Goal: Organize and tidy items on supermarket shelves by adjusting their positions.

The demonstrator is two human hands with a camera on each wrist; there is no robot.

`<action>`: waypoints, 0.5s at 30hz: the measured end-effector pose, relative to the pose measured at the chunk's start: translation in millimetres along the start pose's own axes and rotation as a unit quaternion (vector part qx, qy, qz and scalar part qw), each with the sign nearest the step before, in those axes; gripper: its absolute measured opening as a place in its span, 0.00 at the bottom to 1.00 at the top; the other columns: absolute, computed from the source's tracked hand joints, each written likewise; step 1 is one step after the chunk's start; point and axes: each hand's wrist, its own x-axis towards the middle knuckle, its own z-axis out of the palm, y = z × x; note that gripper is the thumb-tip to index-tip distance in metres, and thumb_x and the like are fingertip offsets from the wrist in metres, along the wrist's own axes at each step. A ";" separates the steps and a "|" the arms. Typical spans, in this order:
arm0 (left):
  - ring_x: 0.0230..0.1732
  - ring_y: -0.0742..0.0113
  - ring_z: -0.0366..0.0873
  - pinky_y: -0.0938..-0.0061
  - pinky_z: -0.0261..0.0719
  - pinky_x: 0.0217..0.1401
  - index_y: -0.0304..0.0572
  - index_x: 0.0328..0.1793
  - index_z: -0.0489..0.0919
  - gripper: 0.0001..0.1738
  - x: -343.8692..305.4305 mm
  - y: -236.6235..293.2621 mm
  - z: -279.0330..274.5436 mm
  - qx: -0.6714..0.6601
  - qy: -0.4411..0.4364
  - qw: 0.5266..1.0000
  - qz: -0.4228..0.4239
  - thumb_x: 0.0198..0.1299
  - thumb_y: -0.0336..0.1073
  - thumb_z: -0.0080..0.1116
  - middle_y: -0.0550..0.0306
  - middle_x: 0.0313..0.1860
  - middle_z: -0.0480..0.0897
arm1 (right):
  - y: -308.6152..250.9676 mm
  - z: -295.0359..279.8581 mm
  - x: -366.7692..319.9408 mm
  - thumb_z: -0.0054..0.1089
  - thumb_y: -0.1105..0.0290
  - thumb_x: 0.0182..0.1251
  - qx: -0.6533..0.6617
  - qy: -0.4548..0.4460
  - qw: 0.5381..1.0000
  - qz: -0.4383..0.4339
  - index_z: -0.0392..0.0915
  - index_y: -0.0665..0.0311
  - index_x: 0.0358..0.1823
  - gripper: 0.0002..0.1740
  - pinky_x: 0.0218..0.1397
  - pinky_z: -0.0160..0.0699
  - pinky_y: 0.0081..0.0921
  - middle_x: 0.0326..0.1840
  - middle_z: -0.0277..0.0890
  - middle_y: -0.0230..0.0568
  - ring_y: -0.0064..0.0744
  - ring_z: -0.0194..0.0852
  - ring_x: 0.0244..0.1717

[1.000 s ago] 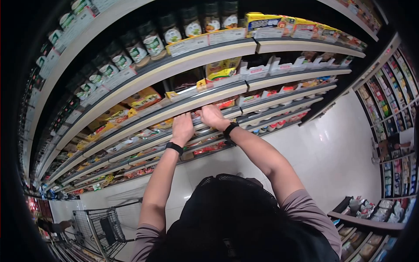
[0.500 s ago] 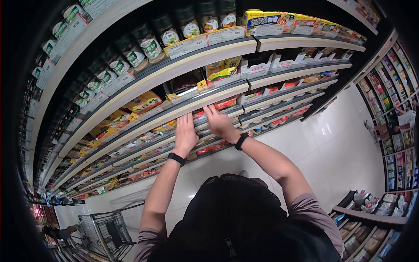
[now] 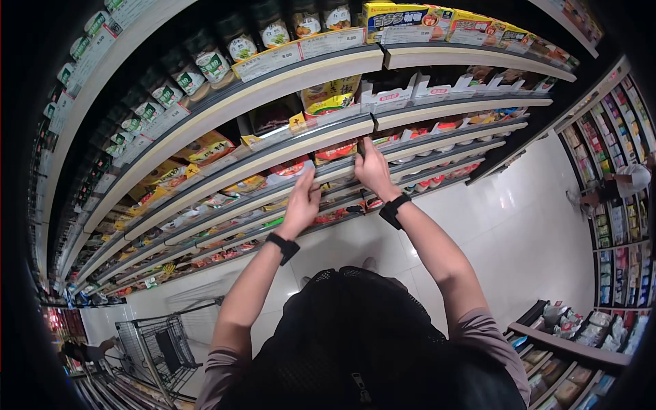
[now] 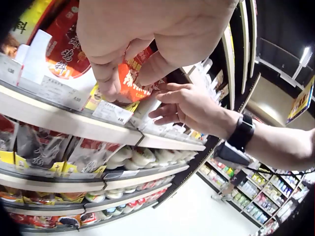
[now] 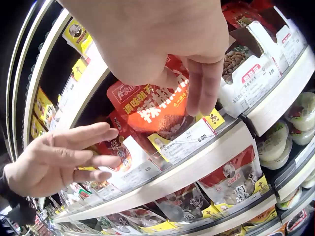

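My left hand (image 3: 301, 201) is held before the shelf edge, its fingers loosely extended and nothing in its grasp. In the right wrist view the left hand (image 5: 59, 160) stands beside a red pouch (image 5: 120, 147) in a white carton. My right hand (image 3: 372, 169) reaches up to the shelf at the right end of a red-orange chilli seasoning packet (image 5: 157, 105). Its fingers (image 5: 202, 88) overlap that packet's right edge without curling round it. The left wrist view shows the same packet (image 4: 135, 83) standing behind a price label (image 4: 113, 113), partly hidden by my left hand (image 4: 152, 39).
Spice jars (image 3: 212, 63) and yellow curry boxes (image 3: 403, 22) fill the shelf above. Bagged goods (image 4: 39, 142) line the lower shelves. A shopping cart (image 3: 160, 348) stands behind on the left. Another person (image 3: 618, 183) is at the far shelves on the right.
Both hands were close together with fingertips at the shelf. The left hand has drawn back from it, and the right has shifted to the right along the packet.
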 end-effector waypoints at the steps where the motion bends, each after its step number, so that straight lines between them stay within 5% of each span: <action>1: 0.61 0.47 0.82 0.63 0.79 0.63 0.27 0.75 0.68 0.30 12.7 -2.0 8.1 0.021 0.025 0.999 0.010 0.65 0.24 0.52 0.33 0.73 0.71 | -3.4 -5.7 4.4 0.56 0.72 0.65 -0.008 -0.028 0.999 0.015 0.67 0.73 0.59 0.22 0.58 0.76 0.55 0.54 0.77 0.68 0.69 0.76 0.55; 3: 0.58 0.50 0.84 0.63 0.80 0.60 0.23 0.73 0.67 0.29 33.3 3.2 20.2 0.069 0.067 0.995 0.006 0.66 0.26 0.53 0.31 0.71 0.72 | -4.0 -4.7 11.5 0.55 0.73 0.64 -0.021 -0.044 0.999 0.023 0.68 0.72 0.48 0.14 0.54 0.76 0.57 0.49 0.78 0.66 0.68 0.78 0.51; 5: 0.54 0.51 0.87 0.62 0.81 0.58 0.19 0.71 0.67 0.28 44.9 11.4 29.5 0.122 0.092 0.988 -0.026 0.67 0.29 0.55 0.28 0.67 0.76 | 2.6 0.4 16.2 0.56 0.73 0.64 -0.020 -0.052 0.998 0.015 0.69 0.72 0.48 0.14 0.54 0.76 0.57 0.50 0.78 0.67 0.68 0.78 0.51; 8: 0.42 0.53 0.91 0.62 0.84 0.50 0.16 0.67 0.69 0.28 69.0 3.4 36.4 -0.047 0.058 0.981 -0.177 0.69 0.33 0.59 0.30 0.52 0.84 | 11.4 2.8 26.7 0.61 0.70 0.66 -0.003 -0.045 0.999 0.021 0.72 0.74 0.51 0.17 0.53 0.77 0.56 0.47 0.79 0.67 0.70 0.77 0.50; 9: 0.28 0.56 0.90 0.63 0.86 0.38 0.18 0.59 0.74 0.23 73.7 3.9 39.0 -0.061 0.095 0.974 -0.195 0.70 0.35 0.60 0.39 0.34 0.88 | 11.4 0.0 32.4 0.62 0.69 0.66 0.008 -0.041 0.999 0.028 0.73 0.74 0.50 0.17 0.53 0.77 0.55 0.46 0.80 0.66 0.69 0.77 0.50; 13: 0.22 0.63 0.87 0.69 0.84 0.24 0.23 0.48 0.82 0.12 90.2 5.8 27.8 -0.025 0.066 0.970 -0.233 0.71 0.30 0.55 0.46 0.24 0.85 | 18.9 -1.1 55.2 0.62 0.67 0.65 -0.039 -0.076 0.996 0.037 0.82 0.71 0.40 0.12 0.50 0.80 0.53 0.35 0.83 0.63 0.65 0.82 0.43; 15: 0.21 0.63 0.86 0.68 0.83 0.23 0.26 0.49 0.82 0.11 93.0 1.2 23.1 0.020 0.034 0.977 -0.211 0.71 0.29 0.53 0.47 0.22 0.84 | 23.0 -2.6 60.5 0.60 0.67 0.65 -0.085 -0.069 0.994 -0.018 0.84 0.70 0.33 0.12 0.46 0.83 0.53 0.30 0.83 0.60 0.62 0.84 0.37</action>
